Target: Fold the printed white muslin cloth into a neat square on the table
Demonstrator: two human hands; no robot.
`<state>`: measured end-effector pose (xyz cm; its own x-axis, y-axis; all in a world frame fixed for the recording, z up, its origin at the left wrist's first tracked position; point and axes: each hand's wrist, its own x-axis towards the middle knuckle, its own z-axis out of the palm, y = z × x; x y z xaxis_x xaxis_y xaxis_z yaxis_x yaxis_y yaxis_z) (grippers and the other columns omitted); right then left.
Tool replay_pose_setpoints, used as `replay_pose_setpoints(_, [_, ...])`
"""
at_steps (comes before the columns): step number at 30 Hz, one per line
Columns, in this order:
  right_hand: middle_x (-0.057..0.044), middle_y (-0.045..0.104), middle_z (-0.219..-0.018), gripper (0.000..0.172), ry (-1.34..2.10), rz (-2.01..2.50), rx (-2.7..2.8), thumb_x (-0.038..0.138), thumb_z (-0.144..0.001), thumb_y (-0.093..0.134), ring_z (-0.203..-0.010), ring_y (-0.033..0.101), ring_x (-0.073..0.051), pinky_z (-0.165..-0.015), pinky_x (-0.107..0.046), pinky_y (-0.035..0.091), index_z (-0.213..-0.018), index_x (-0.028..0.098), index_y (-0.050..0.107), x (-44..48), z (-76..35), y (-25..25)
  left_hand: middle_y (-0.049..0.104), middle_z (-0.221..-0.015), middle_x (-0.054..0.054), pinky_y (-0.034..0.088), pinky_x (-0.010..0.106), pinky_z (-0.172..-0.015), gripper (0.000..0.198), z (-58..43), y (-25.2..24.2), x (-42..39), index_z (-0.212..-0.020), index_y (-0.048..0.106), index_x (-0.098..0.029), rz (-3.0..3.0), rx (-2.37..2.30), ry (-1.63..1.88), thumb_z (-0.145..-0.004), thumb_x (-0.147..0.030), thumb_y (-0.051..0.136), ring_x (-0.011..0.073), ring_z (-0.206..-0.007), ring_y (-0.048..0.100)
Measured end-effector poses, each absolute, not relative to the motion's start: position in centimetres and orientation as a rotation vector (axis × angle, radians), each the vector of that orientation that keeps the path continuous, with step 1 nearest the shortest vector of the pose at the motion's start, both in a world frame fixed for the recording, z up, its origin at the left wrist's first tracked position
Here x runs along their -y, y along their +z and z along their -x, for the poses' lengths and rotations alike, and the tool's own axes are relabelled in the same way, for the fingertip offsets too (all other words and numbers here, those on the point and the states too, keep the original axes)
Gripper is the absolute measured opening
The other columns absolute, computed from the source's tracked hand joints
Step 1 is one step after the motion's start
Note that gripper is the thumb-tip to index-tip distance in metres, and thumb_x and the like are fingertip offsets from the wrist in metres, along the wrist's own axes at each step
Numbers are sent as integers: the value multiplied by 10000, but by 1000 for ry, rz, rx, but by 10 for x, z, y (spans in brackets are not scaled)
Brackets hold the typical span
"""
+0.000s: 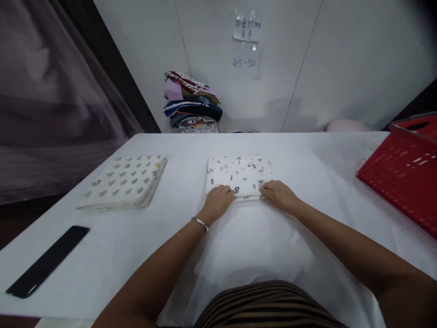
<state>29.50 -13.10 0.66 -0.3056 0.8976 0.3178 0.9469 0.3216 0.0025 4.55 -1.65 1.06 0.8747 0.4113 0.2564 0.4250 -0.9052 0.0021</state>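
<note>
A white cloth (pixel 235 175) printed with small grey and coloured figures lies folded into a flat rectangle in the middle of the table. At its near left corner, my left hand (pixel 220 200) pinches the folded edge, thumb turned inward. My right hand (pixel 278 193) grips the same near edge towards the right corner. Layers of fabric show along that edge between the two hands. Further left rests a second folded cloth (pixel 124 180), cream with rows of grey leaf-like shapes and a few coloured ones; neither hand touches it.
A long black flat object (pixel 48 262) lies near the left edge of the white table (pixel 177 150). To the right stands a red perforated basket (pixel 406 168). Behind the table, a pile of folded fabrics (pixel 193 102) sits against the wall, below handwritten paper notes (pixel 246 29).
</note>
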Motion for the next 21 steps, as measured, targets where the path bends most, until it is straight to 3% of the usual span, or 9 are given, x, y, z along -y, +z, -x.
replay_pose_setpoints(4, [-92, 628, -896, 249, -349, 1666, 2379, 256, -942, 409, -796, 498, -193, -679, -309, 336, -938, 175, 645, 129, -295, 6, 610, -926, 48, 391, 321, -722, 183, -45, 12, 17, -1015, 586, -183, 2951, 599, -385, -911, -295, 484, 180, -849, 526])
replay_pose_setpoints(12, [-101, 625, -933, 250, -535, 1658, 2256, 91, -889, 412, -806, 487, -193, -704, -301, 314, -1015, 155, 619, 124, -296, 1, 582, -797, 48, 363, 308, -662, 191, -48, 16, 8, -860, 593, -166, 2791, 600, -461, -914, -151, 411, 170, -774, 524])
replay_pose_setpoints(21, [-91, 618, -886, 259, -449, 1628, 2346, 204, -942, 377, -785, 480, -199, -699, -317, 316, -981, 168, 630, 129, -293, -2, 586, -823, 56, 374, 332, -691, 177, -43, 4, 20, -912, 588, -178, 2871, 579, -462, -918, -165, 412, 185, -815, 528])
